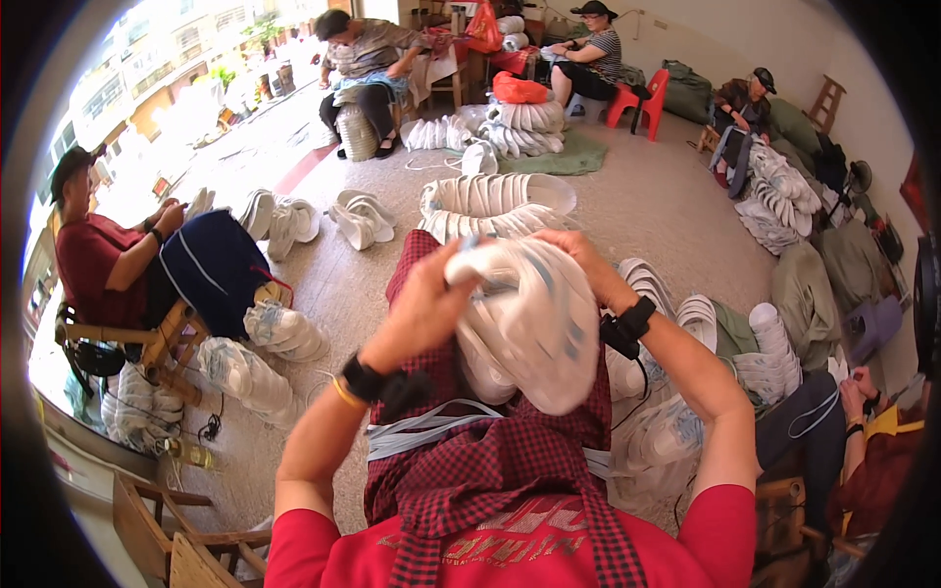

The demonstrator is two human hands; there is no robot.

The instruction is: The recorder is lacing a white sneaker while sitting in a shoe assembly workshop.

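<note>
Both hands hold one white shoe [529, 318] raised over the lap, left hand [426, 304] gripping its near side, right hand [578, 257] closed over its top, so it keeps steady.

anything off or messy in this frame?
Nothing damaged or spilled. Both hands, left hand and right hand, grip a blurred white stack. Pale straps lie loose across the checked apron.

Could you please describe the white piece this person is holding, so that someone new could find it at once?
Start at the red-and-black checked cloth over the person's lap, low in the middle. Just above it, the left hand and right hand grip a white shoe-like piece. Unlike the white stacks lying on the floor, it is lifted up and blurred.
</note>
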